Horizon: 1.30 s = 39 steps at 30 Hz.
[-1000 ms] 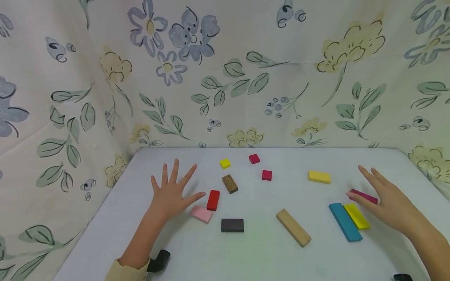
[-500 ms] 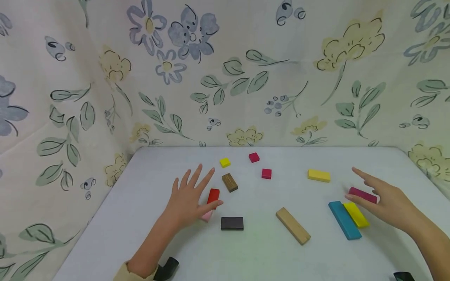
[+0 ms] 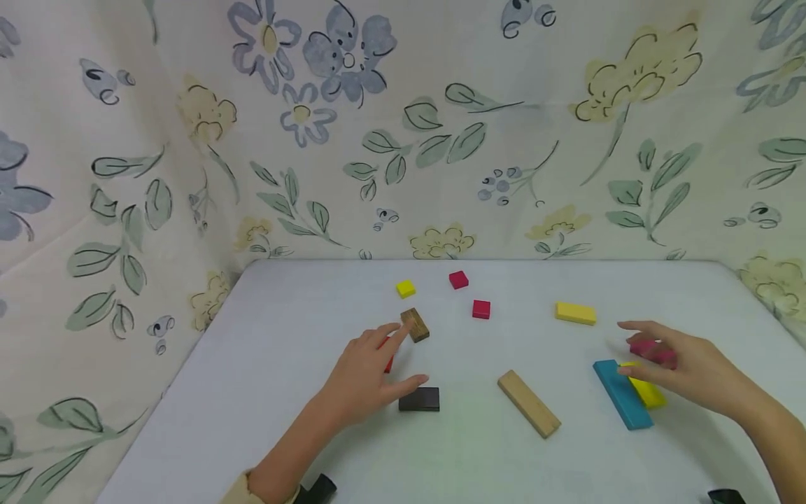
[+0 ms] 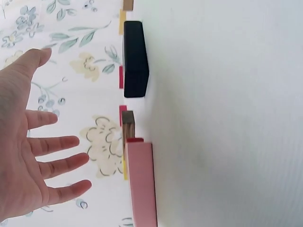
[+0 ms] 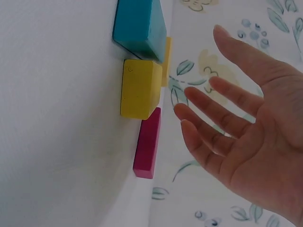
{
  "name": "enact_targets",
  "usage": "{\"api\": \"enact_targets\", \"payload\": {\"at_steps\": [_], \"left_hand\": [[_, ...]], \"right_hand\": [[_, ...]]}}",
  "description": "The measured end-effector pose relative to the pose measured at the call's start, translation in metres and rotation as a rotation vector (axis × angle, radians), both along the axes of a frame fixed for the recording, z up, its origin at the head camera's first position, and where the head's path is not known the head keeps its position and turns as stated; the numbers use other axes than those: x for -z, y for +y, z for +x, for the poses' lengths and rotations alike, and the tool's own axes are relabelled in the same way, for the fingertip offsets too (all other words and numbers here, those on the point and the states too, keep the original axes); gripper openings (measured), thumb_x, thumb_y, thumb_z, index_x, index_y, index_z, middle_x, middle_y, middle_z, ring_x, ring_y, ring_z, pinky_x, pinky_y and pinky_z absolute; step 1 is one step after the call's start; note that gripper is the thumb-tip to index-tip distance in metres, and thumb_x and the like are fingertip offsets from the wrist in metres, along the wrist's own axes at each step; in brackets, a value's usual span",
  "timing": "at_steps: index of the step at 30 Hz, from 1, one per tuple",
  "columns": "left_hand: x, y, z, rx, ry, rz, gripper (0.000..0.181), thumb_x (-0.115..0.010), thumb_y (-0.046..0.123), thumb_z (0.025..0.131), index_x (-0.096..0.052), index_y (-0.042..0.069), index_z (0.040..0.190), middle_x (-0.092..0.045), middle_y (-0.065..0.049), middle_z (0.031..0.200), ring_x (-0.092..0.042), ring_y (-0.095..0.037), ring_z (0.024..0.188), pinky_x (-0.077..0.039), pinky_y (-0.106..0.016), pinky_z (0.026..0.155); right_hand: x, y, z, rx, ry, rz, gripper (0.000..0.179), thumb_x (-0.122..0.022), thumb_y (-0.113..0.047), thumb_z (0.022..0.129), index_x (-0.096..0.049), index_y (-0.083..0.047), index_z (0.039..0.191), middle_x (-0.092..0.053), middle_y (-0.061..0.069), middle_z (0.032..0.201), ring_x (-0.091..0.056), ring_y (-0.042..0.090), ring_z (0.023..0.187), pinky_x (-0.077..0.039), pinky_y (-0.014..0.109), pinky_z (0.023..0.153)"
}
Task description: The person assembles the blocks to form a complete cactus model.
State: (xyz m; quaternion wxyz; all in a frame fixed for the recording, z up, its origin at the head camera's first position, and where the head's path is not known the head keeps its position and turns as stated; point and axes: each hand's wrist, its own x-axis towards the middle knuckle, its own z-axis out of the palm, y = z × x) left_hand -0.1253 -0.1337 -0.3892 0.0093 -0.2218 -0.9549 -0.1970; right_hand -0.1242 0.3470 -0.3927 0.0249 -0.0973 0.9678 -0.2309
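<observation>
My left hand [image 3: 362, 374] hovers over the left group of blocks, fingers spread and holding nothing. It partly covers a red block [image 3: 388, 360] and hides the pink block [image 4: 142, 184] from the head view. The thumb reaches over a black block [image 3: 419, 400], while the index finger overlaps a brown block [image 3: 415, 325]. On the other side, my right hand [image 3: 689, 360] is above the right group, with relaxed, slightly bent fingers around nothing. Below it lie a magenta block [image 5: 147, 146], a yellow block [image 5: 139, 90] and a long blue block [image 3: 622, 394], the last two side by side.
A long tan wooden block [image 3: 529, 404] lies mid-table between the hands. Farther back are a pale yellow block [image 3: 575, 313], two small red blocks [image 3: 481, 309] and a small yellow block [image 3: 406, 288]. Behind the white table [image 3: 302, 301] hangs a floral curtain [image 3: 390, 126].
My left hand has moved right, from beside the pink block to above the red and black blocks. My right hand has shifted slightly left and its fingers have bent. The blocks stay put.
</observation>
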Motion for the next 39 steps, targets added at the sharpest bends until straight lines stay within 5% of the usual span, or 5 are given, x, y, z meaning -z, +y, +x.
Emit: {"api": "enact_targets", "payload": {"at_steps": [8, 15, 23, 29, 39], "left_hand": [[0.004, 0.011, 0.008, 0.077, -0.056, 0.078, 0.077, -0.072, 0.057, 0.096, -0.048, 0.021, 0.160, -0.054, -0.005, 0.152, -0.052, -0.028, 0.140, -0.047, -0.055, 0.112], [0.009, 0.031, 0.012, 0.123, -0.105, 0.175, 0.066, -0.074, 0.049, 0.098, -0.057, 0.019, 0.154, -0.059, 0.001, 0.145, -0.056, -0.018, 0.133, -0.054, -0.041, 0.107], [0.010, 0.062, 0.016, 0.142, -0.185, 0.256, 0.054, -0.076, 0.038, 0.099, -0.064, 0.016, 0.147, -0.065, 0.003, 0.136, -0.059, -0.014, 0.126, -0.055, -0.029, 0.103], [0.013, 0.086, 0.021, 0.187, -0.262, 0.307, 0.048, -0.076, 0.030, 0.100, -0.066, 0.013, 0.144, -0.066, 0.001, 0.133, -0.061, -0.011, 0.122, -0.053, -0.024, 0.102], [0.027, 0.120, 0.020, 0.152, -0.416, 0.410, 0.058, -0.082, 0.033, 0.095, -0.064, 0.013, 0.146, -0.061, 0.007, 0.133, -0.056, -0.003, 0.122, -0.050, -0.022, 0.103]], "right_hand": [[0.004, 0.002, -0.002, -0.045, -0.108, -0.027, 0.083, -0.092, -0.031, 0.082, -0.052, 0.003, 0.146, -0.065, 0.031, 0.130, -0.062, 0.048, 0.112, -0.057, 0.067, 0.088], [0.012, 0.007, -0.007, -0.093, -0.106, -0.046, 0.067, -0.093, -0.025, 0.081, -0.062, -0.002, 0.136, -0.071, 0.013, 0.119, -0.058, 0.005, 0.098, -0.052, 0.018, 0.078], [0.023, 0.013, -0.015, -0.148, -0.135, -0.130, 0.049, -0.088, -0.018, 0.086, -0.067, -0.002, 0.128, -0.071, 0.002, 0.112, -0.052, -0.002, 0.087, -0.050, 0.019, 0.075], [0.026, 0.014, -0.018, -0.138, -0.177, -0.151, 0.049, -0.087, -0.017, 0.086, -0.067, -0.002, 0.129, -0.071, 0.014, 0.124, -0.052, -0.010, 0.093, -0.050, 0.016, 0.078], [0.022, 0.009, -0.021, -0.130, -0.211, -0.135, 0.043, -0.084, -0.016, 0.090, -0.069, 0.000, 0.127, -0.070, 0.010, 0.116, -0.048, 0.001, 0.085, -0.045, 0.020, 0.070]]}}
